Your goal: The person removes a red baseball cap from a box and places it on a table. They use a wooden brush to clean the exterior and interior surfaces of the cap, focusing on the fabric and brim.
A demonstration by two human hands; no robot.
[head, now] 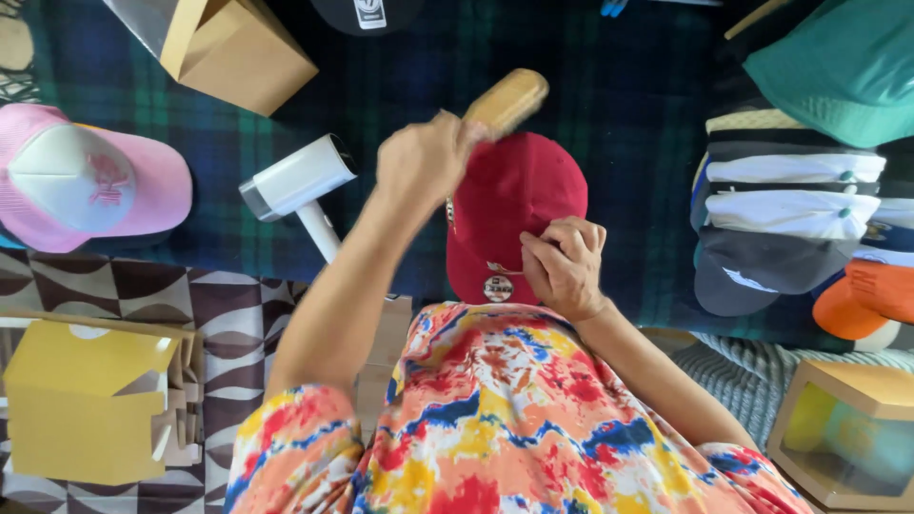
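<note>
A red cap [519,190] with a round sticker on its brim lies on a dark plaid cloth [619,105] in front of me. My left hand [424,157] is shut on a wooden brush [507,100], held over the crown's upper left edge. My right hand [564,266] grips the cap's brim at its right side, fingers curled over the edge. My tie-dye shirt covers the bottom of the view and hides the near edge of the cloth.
A white handheld steamer [300,186] lies left of the cap. A pink and white cap [86,181] sits far left and a cardboard box [238,48] upper left. Several stacked caps [790,209], a green cap [838,71] and an orange cap [866,295] fill the right. Yellow boxes [86,400] lie lower left.
</note>
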